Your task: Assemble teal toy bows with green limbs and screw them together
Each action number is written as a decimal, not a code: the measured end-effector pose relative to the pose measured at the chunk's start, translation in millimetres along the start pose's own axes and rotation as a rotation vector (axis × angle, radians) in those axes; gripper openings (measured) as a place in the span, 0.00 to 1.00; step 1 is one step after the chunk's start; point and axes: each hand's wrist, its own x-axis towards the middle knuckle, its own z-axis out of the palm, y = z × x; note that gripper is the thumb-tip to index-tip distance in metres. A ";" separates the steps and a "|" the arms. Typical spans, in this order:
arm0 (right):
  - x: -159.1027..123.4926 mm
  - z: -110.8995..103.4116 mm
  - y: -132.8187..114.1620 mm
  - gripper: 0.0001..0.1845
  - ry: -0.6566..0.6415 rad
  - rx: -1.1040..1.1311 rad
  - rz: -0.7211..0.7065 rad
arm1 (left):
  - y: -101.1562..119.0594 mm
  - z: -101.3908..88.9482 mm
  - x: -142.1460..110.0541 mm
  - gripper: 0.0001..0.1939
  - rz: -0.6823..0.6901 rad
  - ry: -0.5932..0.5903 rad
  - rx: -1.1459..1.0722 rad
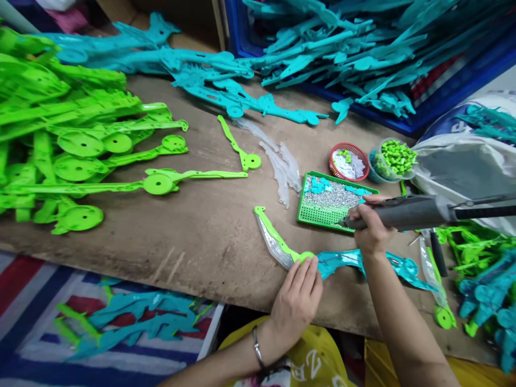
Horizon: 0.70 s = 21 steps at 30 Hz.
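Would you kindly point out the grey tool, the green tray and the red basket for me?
Grey tool point(419, 212): head view, on the middle of its body.
Green tray point(322, 215): head view, on its bare perforated floor.
Red basket point(350, 146): head view, on its far rim.

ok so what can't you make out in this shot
All in the head view:
Turquoise piece: partly hidden by the right wrist.
Lime-green piece: one end partly covered by the left hand.
Grey power tool: front wrapped by the right hand, black rear cut off by the right edge.
Blue crate: cut off by the top edge.
Silver bits: too small to count.
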 end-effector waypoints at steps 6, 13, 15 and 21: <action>-5.0 -2.6 15.5 0.11 -0.001 -0.033 -0.004 | 0.8 -1.1 3.9 0.14 0.004 0.006 -0.009; -3.6 -1.6 15.9 0.10 -0.064 0.015 0.017 | 0.6 0.0 4.5 0.13 -0.002 0.034 0.000; -2.6 -3.5 16.5 0.10 -0.106 0.014 0.023 | 1.1 0.5 3.8 0.12 -0.004 0.030 -0.007; -0.6 10.8 -15.5 0.07 -0.097 0.013 -0.044 | 4.2 1.5 1.0 0.12 -0.015 0.021 -0.007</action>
